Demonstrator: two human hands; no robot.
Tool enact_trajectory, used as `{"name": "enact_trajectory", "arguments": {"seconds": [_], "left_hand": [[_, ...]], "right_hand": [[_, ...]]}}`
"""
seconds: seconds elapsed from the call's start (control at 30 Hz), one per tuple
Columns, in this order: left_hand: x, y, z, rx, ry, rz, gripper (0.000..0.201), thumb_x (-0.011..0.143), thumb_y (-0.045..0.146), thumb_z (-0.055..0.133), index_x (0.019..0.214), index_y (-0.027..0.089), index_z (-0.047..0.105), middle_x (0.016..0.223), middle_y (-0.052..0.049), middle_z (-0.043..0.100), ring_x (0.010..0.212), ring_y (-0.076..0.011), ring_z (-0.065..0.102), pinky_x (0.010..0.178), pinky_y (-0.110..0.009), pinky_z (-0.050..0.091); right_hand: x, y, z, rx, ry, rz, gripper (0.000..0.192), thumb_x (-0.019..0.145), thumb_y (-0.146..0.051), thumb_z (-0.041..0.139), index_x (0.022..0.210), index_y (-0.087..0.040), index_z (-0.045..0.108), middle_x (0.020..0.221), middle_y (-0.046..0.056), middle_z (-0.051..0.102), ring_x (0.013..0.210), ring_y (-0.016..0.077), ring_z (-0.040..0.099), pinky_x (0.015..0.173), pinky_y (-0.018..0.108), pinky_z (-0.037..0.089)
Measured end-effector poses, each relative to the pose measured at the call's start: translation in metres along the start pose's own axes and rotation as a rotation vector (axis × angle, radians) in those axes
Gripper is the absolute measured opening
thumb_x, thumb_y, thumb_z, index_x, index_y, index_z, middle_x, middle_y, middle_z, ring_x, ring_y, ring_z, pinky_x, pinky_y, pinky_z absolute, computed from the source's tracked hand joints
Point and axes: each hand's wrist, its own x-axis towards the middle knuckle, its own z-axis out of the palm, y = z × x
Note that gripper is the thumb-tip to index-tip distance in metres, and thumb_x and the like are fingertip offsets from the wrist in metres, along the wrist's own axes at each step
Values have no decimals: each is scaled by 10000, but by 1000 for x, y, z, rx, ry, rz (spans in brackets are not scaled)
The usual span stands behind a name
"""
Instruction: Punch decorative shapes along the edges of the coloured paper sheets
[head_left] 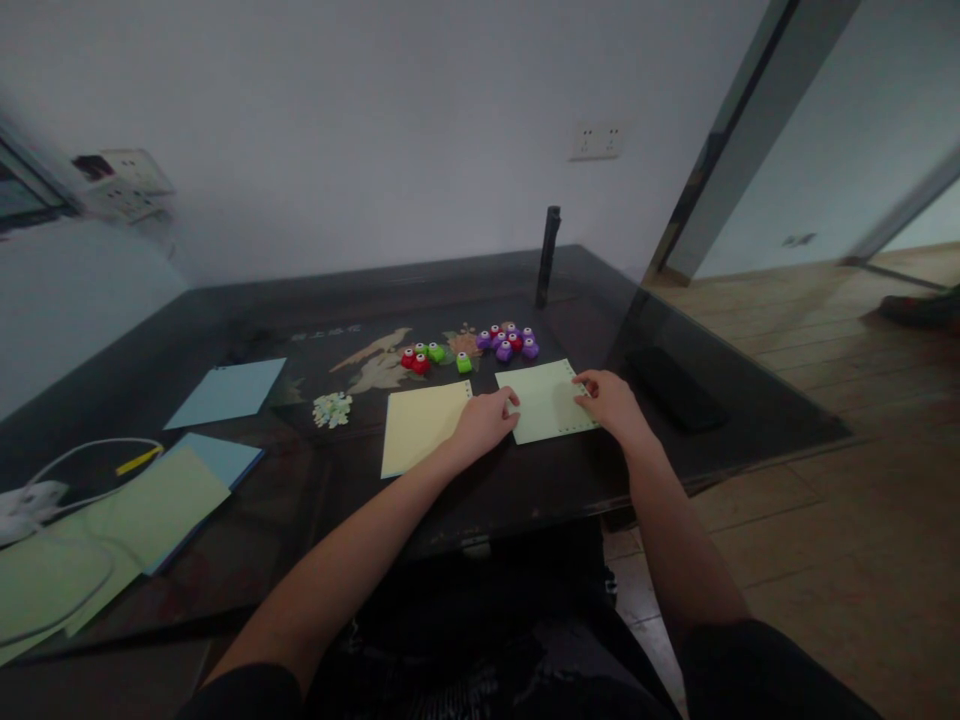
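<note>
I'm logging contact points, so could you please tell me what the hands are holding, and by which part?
Both hands rest on the pale green sheet lying flat on the table: left hand on its left edge, right hand on its right edge. Nothing is lifted.

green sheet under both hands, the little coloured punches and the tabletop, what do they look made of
Green sheet: thin matte paper, it seems; lies flat, small holes along its edges, left hand and right hand resting on it.
Punches: likely moulded plastic; bright purple, red and green, slightly shiny.
Tabletop: dark and glossy, probably glass or lacquer; it reflects the wall.
</note>
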Motion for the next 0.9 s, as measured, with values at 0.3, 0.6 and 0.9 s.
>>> {"name": "enact_trajectory", "arguments": {"seconds": [0.3, 0.6, 0.9], "left_hand": [[0, -3, 0, -28, -3, 4, 196, 809, 214, 550, 998, 194, 598, 729, 1, 648, 682, -150, 599, 657, -251, 421], [-4, 4, -14, -72, -10, 70, 288, 816, 189, 534, 1102, 181, 572, 738, 0, 643, 691, -149, 598, 696, -264, 446], [-33, -71, -84, -93, 245, 46, 187, 848, 197, 483, 974, 177, 620, 964, -52, 661, 883, -157, 600, 804, -295, 476]], "right_hand": [[-2, 1, 0, 14, 21, -29, 262, 688, -168, 637, 947, -181, 677, 787, 19, 523, 699, 148, 510, 675, 269, 415], [-3, -4, -4, 69, 118, 0, 216, 698, -156, 592, 888, -205, 682, 775, 13, 555, 676, 145, 517, 661, 276, 406], [-3, -68, -23, 269, 129, -295, 137, 781, -187, 557, 849, -194, 675, 816, 51, 633, 741, 178, 574, 696, 301, 442]]}}
